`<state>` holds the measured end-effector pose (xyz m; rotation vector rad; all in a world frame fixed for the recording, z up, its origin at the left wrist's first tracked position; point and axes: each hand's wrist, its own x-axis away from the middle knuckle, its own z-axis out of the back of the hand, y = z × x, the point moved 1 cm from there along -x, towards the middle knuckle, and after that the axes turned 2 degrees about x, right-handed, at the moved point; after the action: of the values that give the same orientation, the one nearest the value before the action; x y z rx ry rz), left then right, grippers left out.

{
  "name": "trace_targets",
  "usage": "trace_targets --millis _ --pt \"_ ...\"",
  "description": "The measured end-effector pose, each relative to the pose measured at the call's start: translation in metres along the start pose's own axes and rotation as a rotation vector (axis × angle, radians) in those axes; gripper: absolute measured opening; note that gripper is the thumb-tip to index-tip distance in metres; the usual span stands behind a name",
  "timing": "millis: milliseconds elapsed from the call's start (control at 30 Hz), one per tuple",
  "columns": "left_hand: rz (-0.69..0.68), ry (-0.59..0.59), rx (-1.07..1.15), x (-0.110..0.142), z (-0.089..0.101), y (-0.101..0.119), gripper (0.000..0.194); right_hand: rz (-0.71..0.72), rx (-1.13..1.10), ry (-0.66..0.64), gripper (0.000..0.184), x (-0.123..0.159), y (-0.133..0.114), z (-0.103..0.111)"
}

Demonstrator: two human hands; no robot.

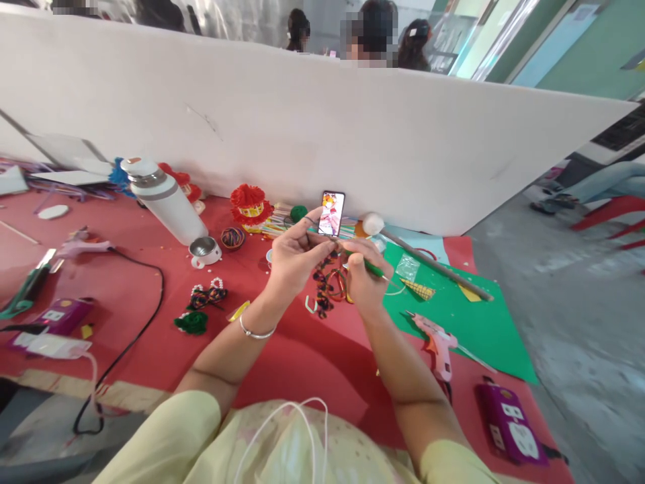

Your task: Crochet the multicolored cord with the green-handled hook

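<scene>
In the head view, the landmark is the phone (331, 213), which leans upright against the white board (302, 121) at the back of the red-covered table (302, 356). Just in front of the phone, both hands work close together. The left hand (296, 254) has its grip pinched, thumb against fingers, on the top of the yarn piece (323, 294), a dark multicoloured strip that hangs below the phone toward the table. The right hand (369, 272) closes its grip around the green-handled tool (375, 270), its fingers bent inward; the tool's tip by the yarn is too small to make out.

Left of the phone, and near it, lies a green yarn ball (299, 214); farther left stands a red ruffled ornament (250, 204) with a multicoloured yarn ball (232, 238) by it. Farther left again come a metal cup (204, 251) and a tilted-looking white bottle (168, 205). Nearer the person than the phone, and to its left, lie a green yarn bundle (191, 323) and beaded dark yarn (207, 294).

Right of the phone, a white ball (373, 224) sits at one end of a grey stick (438, 265). Forward and right of the phone are a green sheet (466, 323), a yellow checked cone (417, 288), a pink glue gun (437, 343) and, farthest off, a purple power box (508, 420).
</scene>
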<state>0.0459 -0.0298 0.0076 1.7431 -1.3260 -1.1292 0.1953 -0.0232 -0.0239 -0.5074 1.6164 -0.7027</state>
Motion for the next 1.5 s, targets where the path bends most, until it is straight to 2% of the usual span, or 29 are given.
trace_targets --millis 100,167,233,333,433,567,867,1033,1167,1233,1333,1400,1500 --pt "-0.142 0.048 -0.235 0.004 -0.001 -0.005 0.060 0.023 0.098 -0.085 0.015 -0.001 -0.001 0.004" --pt "-0.191 0.097 -0.251 0.006 -0.003 -0.008 0.056 0.092 0.190 -0.068 0.019 0.004 0.003 0.005" --pt "-0.103 0.079 -0.090 0.006 -0.005 -0.009 0.055 0.160 0.238 -0.038 0.022 0.011 0.008 0.004" --pt "0.194 -0.060 0.218 0.002 -0.005 -0.007 0.066 0.203 0.187 -0.012 0.019 0.014 0.016 0.004" --pt "0.359 -0.136 0.269 -0.006 0.005 0.002 0.068 0.200 0.045 -0.083 0.020 0.004 0.018 0.010" --pt "0.383 -0.171 0.147 -0.014 0.021 0.015 0.058 0.182 -0.014 -0.273 0.024 -0.016 0.017 0.019" --pt "0.404 -0.209 0.040 -0.014 0.036 0.027 0.054 0.202 -0.006 -0.401 0.021 -0.028 0.002 0.023" --pt "0.402 -0.298 0.003 -0.016 0.038 0.032 0.047 0.189 -0.098 -0.435 0.021 -0.034 -0.005 0.026" --pt "0.451 -0.420 -0.060 -0.016 0.043 0.036 0.042 0.073 -0.183 -0.533 0.018 -0.036 -0.008 0.033" --pt "0.461 -0.490 -0.081 -0.015 0.044 0.036 0.042 0.006 -0.238 -0.539 0.018 -0.033 -0.005 0.034" --pt "0.413 -0.488 -0.073 -0.012 0.037 0.031 0.042 -0.042 -0.357 -0.483 0.017 -0.023 0.005 0.025" --pt "0.294 -0.371 -0.038 -0.009 0.029 0.025 0.047 -0.012 -0.368 -0.370 0.016 -0.015 0.010 0.014" --pt "0.078 -0.201 -0.048 -0.005 0.018 0.015 0.057 0.045 -0.221 -0.218 0.021 -0.006 0.013 0.000"
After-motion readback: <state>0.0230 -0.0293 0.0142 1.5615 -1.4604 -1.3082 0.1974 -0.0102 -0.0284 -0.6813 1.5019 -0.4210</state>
